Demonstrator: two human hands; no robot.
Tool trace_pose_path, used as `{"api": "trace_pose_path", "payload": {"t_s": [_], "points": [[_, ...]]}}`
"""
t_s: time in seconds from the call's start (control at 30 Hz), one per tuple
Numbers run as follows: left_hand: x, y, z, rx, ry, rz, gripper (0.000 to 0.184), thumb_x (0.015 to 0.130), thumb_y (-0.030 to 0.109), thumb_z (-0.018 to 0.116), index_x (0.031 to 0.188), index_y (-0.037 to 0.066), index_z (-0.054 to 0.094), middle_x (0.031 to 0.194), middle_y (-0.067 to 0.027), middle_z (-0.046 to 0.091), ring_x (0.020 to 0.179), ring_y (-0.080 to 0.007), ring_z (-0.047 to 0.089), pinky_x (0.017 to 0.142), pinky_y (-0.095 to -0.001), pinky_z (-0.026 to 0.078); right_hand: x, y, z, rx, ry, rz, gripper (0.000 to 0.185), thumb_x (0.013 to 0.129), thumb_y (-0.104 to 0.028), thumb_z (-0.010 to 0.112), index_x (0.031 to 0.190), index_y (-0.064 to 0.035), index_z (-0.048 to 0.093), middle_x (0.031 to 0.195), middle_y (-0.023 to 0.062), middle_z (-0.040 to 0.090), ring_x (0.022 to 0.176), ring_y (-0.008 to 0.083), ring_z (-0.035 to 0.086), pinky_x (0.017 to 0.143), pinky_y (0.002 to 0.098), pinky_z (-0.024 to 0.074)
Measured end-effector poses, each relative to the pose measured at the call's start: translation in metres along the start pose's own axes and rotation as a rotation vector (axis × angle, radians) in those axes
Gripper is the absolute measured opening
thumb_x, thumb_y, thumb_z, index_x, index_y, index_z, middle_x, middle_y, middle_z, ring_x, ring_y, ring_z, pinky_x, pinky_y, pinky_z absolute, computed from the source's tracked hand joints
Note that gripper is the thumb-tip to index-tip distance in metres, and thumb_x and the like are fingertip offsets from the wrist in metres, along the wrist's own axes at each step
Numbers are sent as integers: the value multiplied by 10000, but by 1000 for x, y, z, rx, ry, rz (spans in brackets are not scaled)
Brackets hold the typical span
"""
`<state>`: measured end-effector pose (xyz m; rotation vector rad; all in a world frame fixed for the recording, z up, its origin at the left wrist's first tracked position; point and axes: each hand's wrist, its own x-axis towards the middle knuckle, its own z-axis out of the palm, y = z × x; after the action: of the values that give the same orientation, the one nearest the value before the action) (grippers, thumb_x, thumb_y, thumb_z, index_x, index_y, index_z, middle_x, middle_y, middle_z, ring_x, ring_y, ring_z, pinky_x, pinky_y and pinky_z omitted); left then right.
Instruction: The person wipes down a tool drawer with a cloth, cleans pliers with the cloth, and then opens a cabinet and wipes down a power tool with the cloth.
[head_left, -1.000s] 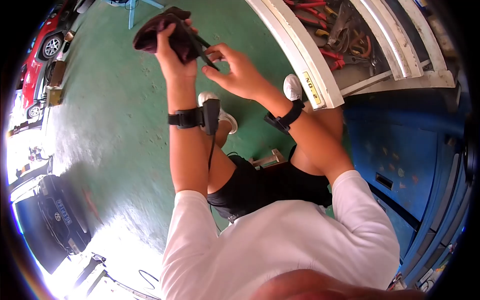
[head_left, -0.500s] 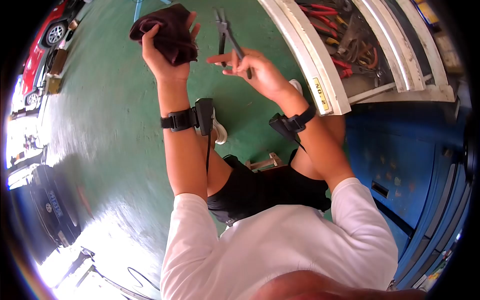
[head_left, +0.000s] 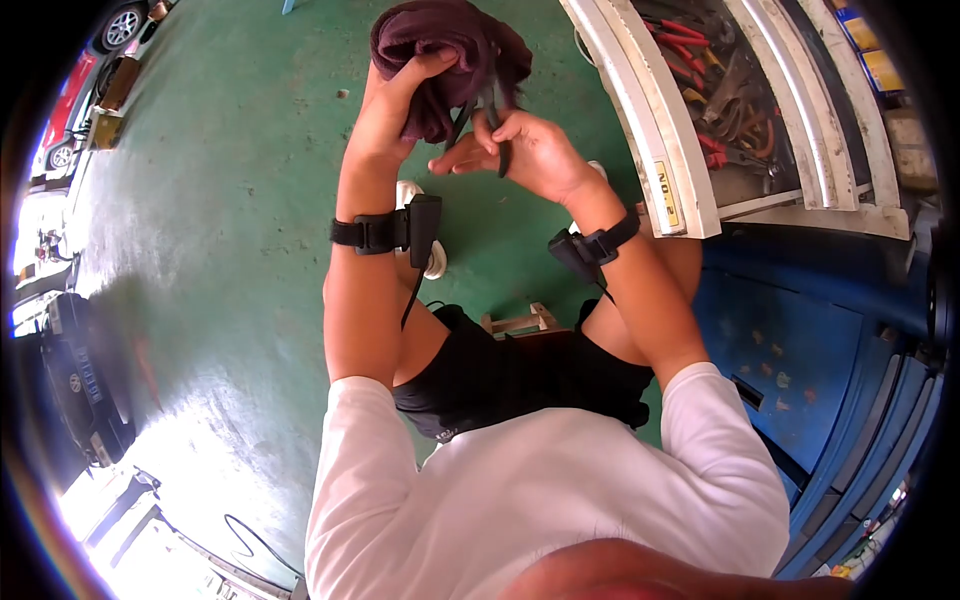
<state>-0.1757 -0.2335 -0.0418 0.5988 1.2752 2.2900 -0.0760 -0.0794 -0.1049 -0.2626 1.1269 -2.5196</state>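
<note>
A bunched dark maroon cloth is gripped in my left hand, the thumb lying across its near side. My right hand has its fingers on the dark handles of a pair of pliers. The cloth meets the pliers near the top of the view, and folds hide most of the jaws. Both hands are close together over the floor, in front of my knees. Each wrist wears a black strap with a small box on it.
On the right an open drawer of a tool cabinet holds red-handled pliers and other tools. Blue cabinet panels stand below it. I sit on a low stool over green floor. Vehicles are at the left.
My left hand has moved right with the cloth, bringing it against the pliers. The pliers' jaws, bare before, are now mostly covered. My right hand has shifted slightly right and down.
</note>
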Motion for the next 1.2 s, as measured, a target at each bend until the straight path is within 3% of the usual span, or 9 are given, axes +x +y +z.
{"api": "trace_pose_path", "payload": {"t_s": [0.13, 0.27, 0.47, 0.53, 0.57, 0.67, 0.9, 1.03, 1.2], "points": [[8, 0, -11, 96, 138, 76, 279, 861, 96, 654, 1124, 9, 622, 1049, -79, 668, 952, -183, 642, 815, -309, 522, -1, -5, 9, -37, -19, 51, 232, 927, -253, 386, 768, -89, 430, 1128, 336, 665, 1142, 425, 612, 1004, 447, 446], [17, 13, -23, 53, 452, 58, 295, 902, 186, 631, 1127, -3, 614, 999, -143, 711, 887, -260, 707, 748, -331, 551, -2, -6, 7, -104, -14, 25, 235, 927, -257, 376, 771, -89, 430, 1050, 294, 688, 1108, 412, 632, 980, 459, 460], [13, 14, -37, 15, 342, -63, 286, 876, 170, 658, 1088, -19, 629, 1010, -116, 702, 881, -229, 691, 796, -332, 541, 0, -7, 5, -159, 103, -119, 136, 887, -202, 493, 798, -109, 450, 919, 185, 712, 1009, 293, 673, 853, 365, 468], [5, 10, -27, 121, 240, -239, 323, 886, 201, 666, 1127, -12, 632, 1018, -97, 699, 933, -194, 669, 830, -317, 526, 1, -6, 6, -177, 117, -78, 80, 848, -137, 517, 807, -98, 461, 896, 159, 699, 922, 255, 664, 835, 362, 473], [2, 12, -26, 163, 23, -269, 333, 892, 196, 688, 1149, -6, 627, 1024, -78, 693, 937, -166, 649, 833, -306, 518, 2, -2, 3, -176, 116, -79, 80, 848, -137, 517, 807, -98, 461, 896, 159, 699, 922, 255, 664, 835, 362, 473], [-3, 4, -22, 147, -77, -209, 363, 850, 106, 752, 1162, -10, 609, 1046, -66, 675, 948, -156, 637, 821, -310, 515, 4, 12, -3, -260, 70, -57, 92, 882, -142, 520, 828, -78, 481, 846, 122, 668, 832, 221, 635, 809, 352, 481], [-1, 2, -14, 189, 15, -17, 343, 794, -5, 707, 1118, -16, 595, 1004, -89, 661, 902, -181, 636, 763, -313, 530, 9, 6, 20, -312, 203, -12, 69, 876, -94, 490, 831, -45, 507, 724, 56, 528, 765, 220, 618, 760, 329, 462], [-2, 3, -12, 64, 181, 4, 268, 799, 21, 669, 1063, 0, 628, 971, -90, 655, 882, -210, 632, 794, -330, 529, 11, -5, 19, -286, 174, -64, 63, 864, -85, 498, 816, -47, 484, 648, 32, 446, 620, 191, 544, 659, 322, 476], [3, -3, -14, 19, 270, 65, 373, 791, 39, 689, 1149, 8, 588, 1040, -111, 641, 960, -249, 632, 818, -356, 533, 18, -6, 14, -385, 164, -156, 148, 881, -96, 479, 753, -53, 418, 591, 14, 377, 495, 164, 482, 553, 314, 459]]}}
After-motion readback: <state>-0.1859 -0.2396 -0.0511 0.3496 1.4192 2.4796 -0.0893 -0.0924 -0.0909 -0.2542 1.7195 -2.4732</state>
